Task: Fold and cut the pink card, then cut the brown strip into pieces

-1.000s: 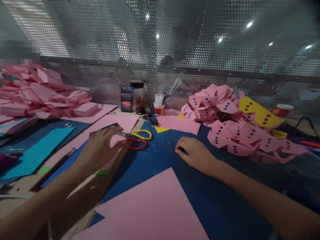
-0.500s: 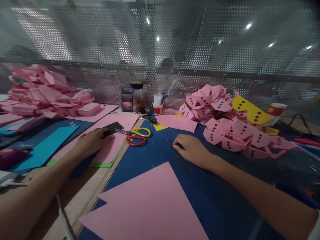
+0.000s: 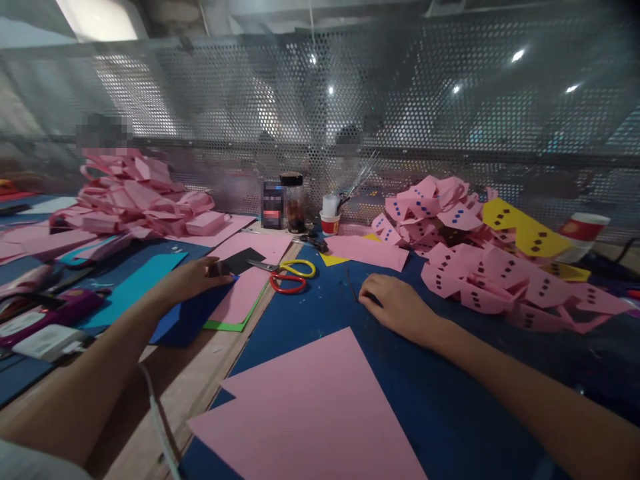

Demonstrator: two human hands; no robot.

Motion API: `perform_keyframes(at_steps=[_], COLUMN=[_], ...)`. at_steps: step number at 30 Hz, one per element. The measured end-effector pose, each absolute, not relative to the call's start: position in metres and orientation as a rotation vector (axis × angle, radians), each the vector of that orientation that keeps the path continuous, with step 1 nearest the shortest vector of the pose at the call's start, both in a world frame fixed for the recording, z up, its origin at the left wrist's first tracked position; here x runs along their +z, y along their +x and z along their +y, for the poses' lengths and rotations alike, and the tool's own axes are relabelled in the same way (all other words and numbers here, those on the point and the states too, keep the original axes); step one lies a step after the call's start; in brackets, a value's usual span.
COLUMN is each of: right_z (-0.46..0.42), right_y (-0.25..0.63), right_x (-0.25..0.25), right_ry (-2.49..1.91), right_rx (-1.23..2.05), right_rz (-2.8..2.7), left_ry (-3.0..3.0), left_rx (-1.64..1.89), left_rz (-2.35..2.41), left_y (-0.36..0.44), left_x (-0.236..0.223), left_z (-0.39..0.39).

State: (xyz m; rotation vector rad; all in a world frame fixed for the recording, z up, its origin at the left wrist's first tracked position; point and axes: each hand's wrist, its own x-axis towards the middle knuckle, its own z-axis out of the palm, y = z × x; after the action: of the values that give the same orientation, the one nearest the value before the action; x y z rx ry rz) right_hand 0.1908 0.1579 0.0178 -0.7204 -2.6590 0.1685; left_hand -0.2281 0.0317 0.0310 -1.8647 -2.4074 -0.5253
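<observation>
"Blue paper [image 3: 183, 323]: where is it?"

"Beyond the pink sheets [image 3: 320, 413], near ten o'clock from me. It trails toward seven from my left fingers, long axis roughly eight to two."

"Nearer hand?"

"My left hand [image 3: 187, 280], palm down, forearm slanting in from eight; its fingers look pinched on the far corner. My right hand [image 3: 393, 303] rests curled at one; whether it grips anything, I can't tell."

"Farther?"

"Scissors [image 3: 289, 285], near twelve."

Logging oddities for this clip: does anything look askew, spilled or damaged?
No spill or damage shows. The front pink sheets look askew, their left corners out of line. A white cord lies loose to their left, untidy beside paper work.
</observation>
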Motion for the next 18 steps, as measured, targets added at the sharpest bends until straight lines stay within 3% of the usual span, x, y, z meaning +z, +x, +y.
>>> perform_keyframes(at_steps=[3,18], right_z=[0.158,0.158], right_y=[0.19,0.19], right_x=[0.017,0.016], right_ry=[-0.718,-0.733], right_rx=[0.169,0.16], right_rz=[-2.659,-2.661], left_ry=[-1.827,-1.781], left_rx=[-0.334,-0.281], left_rz=[-2.48,-2.533], left_y=[-0.217,-0.254], left_x=[0.041,0.026], left_z=[0.023,0.034])
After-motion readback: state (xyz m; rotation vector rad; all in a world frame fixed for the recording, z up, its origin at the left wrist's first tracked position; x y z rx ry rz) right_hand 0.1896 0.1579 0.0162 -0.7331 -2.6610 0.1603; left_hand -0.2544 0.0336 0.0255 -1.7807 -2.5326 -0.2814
